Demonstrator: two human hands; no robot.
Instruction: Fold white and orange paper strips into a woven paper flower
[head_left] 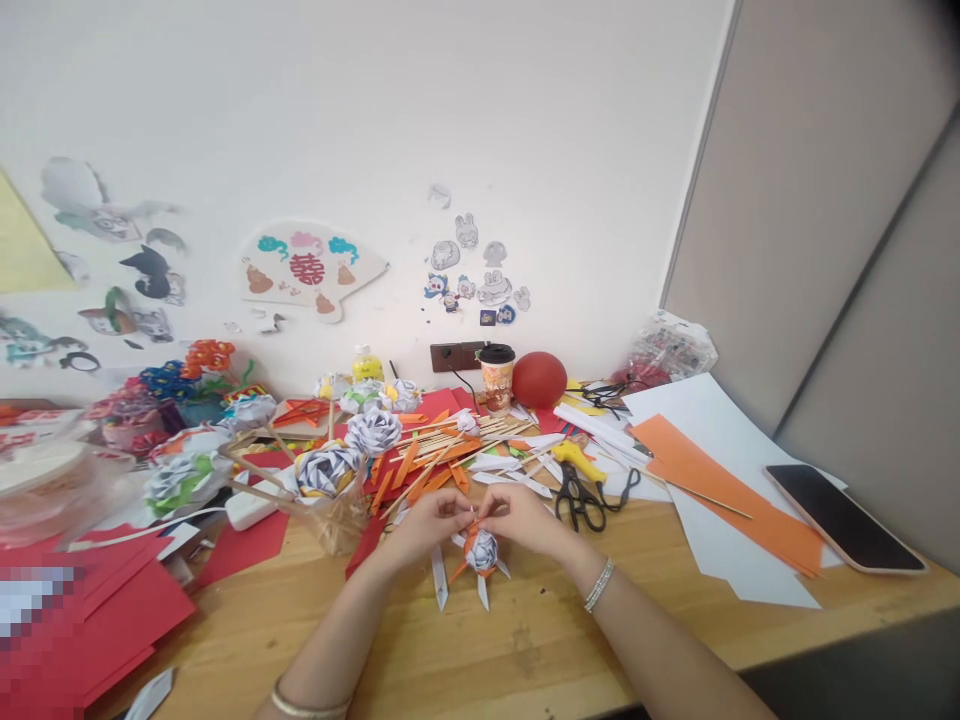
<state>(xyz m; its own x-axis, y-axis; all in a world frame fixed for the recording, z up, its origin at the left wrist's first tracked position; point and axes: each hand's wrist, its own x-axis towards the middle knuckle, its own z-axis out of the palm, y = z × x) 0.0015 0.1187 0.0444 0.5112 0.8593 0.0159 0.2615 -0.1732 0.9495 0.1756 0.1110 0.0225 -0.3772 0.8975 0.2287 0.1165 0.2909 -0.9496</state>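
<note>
Both my hands meet over the wooden table, working on a small paper flower of white printed paper with orange strips and white pointed petals hanging below. My left hand is closed, pinching the flower's upper left side. My right hand is closed too, pinching its top from the right. A bracelet sits on each wrist.
Finished paper flowers on sticks stand to the left. Loose wooden sticks and orange strips lie behind my hands. Black scissors, a yellow glue gun, a cup, orange paper, a phone and red sheets surround them.
</note>
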